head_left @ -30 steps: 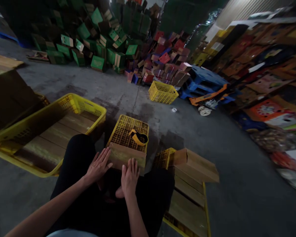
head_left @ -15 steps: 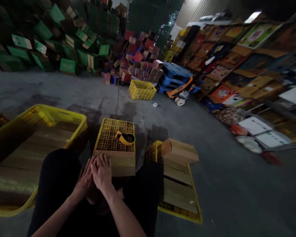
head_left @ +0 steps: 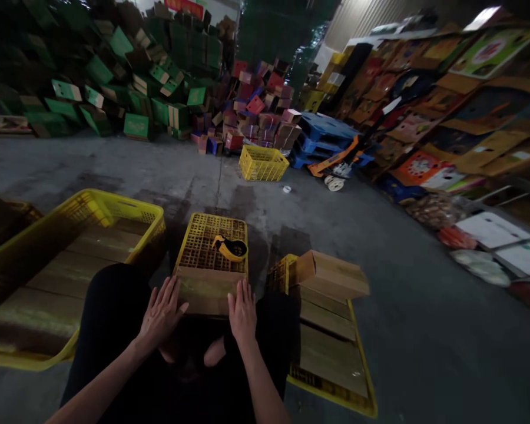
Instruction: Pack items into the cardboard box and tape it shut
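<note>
A closed brown cardboard box (head_left: 206,292) with tape across it lies on the near end of an upturned yellow plastic crate (head_left: 194,238), between my knees. My left hand (head_left: 162,311) rests at the box's left end, fingers stretched out. At its right end lies my right hand (head_left: 244,312), also flat with straight fingers. Farther up the crate sits a yellow-and-black tape dispenser (head_left: 230,248), touched by neither hand.
To my left stands a large yellow crate (head_left: 152,227) holding flat cardboard boxes. On my right another yellow crate (head_left: 371,386) bears several boxes, one tilted box (head_left: 331,275) on top. Ahead are a small yellow crate (head_left: 264,165), an orange pallet jack (head_left: 335,162) and piled cartons.
My right hand has moved from the box's left end to its right end. My left hand stays near the left end, now apart from the other. The view has shifted slightly left.
</note>
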### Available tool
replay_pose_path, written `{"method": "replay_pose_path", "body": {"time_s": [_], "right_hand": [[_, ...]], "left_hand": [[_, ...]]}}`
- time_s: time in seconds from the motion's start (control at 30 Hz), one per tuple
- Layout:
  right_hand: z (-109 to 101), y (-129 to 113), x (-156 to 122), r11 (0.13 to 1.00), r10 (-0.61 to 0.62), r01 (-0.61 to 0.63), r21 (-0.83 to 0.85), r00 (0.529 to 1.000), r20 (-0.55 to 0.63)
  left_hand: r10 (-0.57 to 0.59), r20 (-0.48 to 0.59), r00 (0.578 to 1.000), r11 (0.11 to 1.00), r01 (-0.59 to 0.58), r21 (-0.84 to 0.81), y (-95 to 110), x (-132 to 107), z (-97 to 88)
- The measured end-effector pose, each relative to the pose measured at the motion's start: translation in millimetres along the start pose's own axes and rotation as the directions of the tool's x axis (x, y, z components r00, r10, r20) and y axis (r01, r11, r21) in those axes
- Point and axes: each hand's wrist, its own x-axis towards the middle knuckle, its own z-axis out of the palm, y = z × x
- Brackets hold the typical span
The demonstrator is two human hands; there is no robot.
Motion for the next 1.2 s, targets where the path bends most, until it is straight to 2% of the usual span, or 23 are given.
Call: {"method": "replay_pose_path", "body": {"time_s": [0.1, 0.2, 0.37, 0.47, 0.73, 0.93, 1.03, 1.2], "right_hand": [[8, 5, -8, 0.998, -0.006, 0.011, 0.063, 0.997, -0.078], [15, 4, -10, 0.991, 0.0, 0.016, 0.136, 0.993, -0.117], [15, 5, -9, 0.986, 0.004, 0.009, 0.168, 0.997, -0.08], [11, 4, -9, 0.989, 0.022, -0.018, 0.146, 0.999, -0.026], [-1, -1, -7, 0.988, -0.018, 0.008, 0.155, 0.998, 0.059], [5, -1, -9, 0.994, -0.037, 0.035, 0.103, 0.999, 0.021], [7, -1, -10, 0.996, -0.054, 0.054, 0.071, 0.999, -0.007], [7, -2, -8, 0.997, -0.057, 0.058, 0.046, 0.998, -0.028]], "left_hand": [[0.0, -0.01, 1.0, 1.0, 0.0, 0.0, 11, 11, 6.0], [0.044, 0.008, 0.999, 0.999, -0.044, -0.01, 32, 25, 14.4], [0.154, 0.074, 0.985, 0.987, -0.151, -0.053, 71, 44, 18.4], [0.236, 0.123, 0.964, 0.969, -0.224, -0.102, 81, 49, 13.4], [0.218, 0.181, 0.959, 0.97, -0.192, -0.15, 77, 52, 10.6], [0.207, 0.177, 0.962, 0.973, -0.184, -0.138, 75, 52, 9.9], [0.175, 0.161, 0.971, 0.981, -0.157, -0.118, 66, 50, 8.2], [0.094, 0.133, 0.987, 0.993, -0.082, -0.088, 38, 40, 1.5]]}}
